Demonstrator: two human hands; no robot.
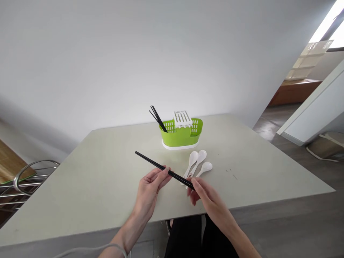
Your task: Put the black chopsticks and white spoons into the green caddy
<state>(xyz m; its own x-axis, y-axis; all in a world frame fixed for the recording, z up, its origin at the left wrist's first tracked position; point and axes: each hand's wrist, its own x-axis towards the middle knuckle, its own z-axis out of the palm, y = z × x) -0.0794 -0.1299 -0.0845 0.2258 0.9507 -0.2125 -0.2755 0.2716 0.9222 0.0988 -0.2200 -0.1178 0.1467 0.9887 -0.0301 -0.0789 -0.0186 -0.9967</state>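
Note:
Black chopsticks (150,160), lying close together, are held aslant above the table's near part. My left hand (152,184) pinches them around the middle between thumb and fingers. At their lower right end, my right hand (202,193) is closed on them too. Just beyond my right hand lie white spoons (193,157), bowls pointing away from me, their handle ends partly hidden. Farther back stands a green utensil holder (181,138) with a white base and a white slotted rack (182,119) on top. Several black chopsticks (158,118) lean in its left compartment.
The pale table (113,172) meets a white wall (161,64) at its back edge. A metal wire rack (29,182) stands beside the table at left. At right are a white door-like panel (317,96) and a bag-like object (326,147) on the floor.

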